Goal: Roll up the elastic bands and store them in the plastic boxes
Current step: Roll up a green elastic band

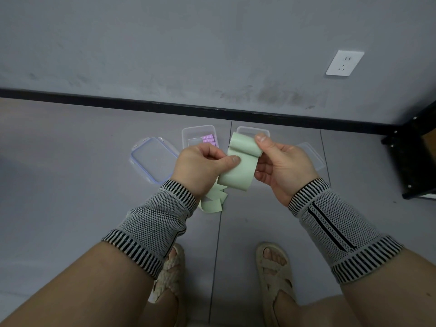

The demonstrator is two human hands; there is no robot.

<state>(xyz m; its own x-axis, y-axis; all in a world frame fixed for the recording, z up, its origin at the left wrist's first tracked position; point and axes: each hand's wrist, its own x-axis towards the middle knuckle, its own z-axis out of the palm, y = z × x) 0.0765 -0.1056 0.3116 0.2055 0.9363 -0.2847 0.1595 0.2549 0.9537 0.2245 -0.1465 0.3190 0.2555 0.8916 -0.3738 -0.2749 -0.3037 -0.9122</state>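
Grey floor [70, 185] is seen below a wall [165, 43]. Two clear plastic boxes [198, 132] are set near the baseboard, purple rolls [209, 139] lying in the left one; a lid [153, 161] is laid beside it. A green elastic band [238, 168] is held above them, pinched by left hand [200, 171] and right hand [280, 168], its tail trailing to the floor.

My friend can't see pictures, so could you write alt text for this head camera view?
Two hands, left and right, hold a pale green band above a grey floor, its tail hanging down. Beyond them sit two clear boxes, one holding purple rolls, with lids alongside.
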